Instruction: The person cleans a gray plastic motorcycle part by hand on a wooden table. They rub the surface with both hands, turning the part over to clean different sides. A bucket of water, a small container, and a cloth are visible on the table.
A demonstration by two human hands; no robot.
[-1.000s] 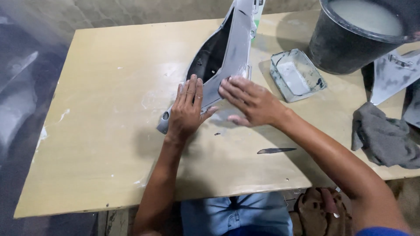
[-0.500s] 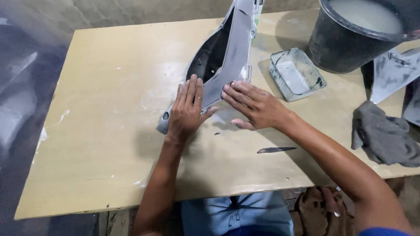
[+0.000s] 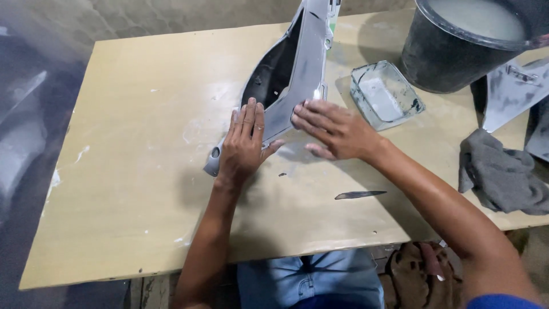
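Black bucket of pale liquid

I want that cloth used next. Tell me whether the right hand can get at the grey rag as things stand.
Probably yes. The right hand lies flat on the grey plastic panel, holding nothing, and the grey rag lies in the open at the table's right edge, with only bare tabletop between them.

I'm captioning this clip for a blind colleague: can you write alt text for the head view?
Two bare hands, left hand and right hand, press flat on a long grey moulded plastic panel lying on a pale wooden table. Beside it sit a small clear rectangular tray, a black bucket and a crumpled grey cloth.
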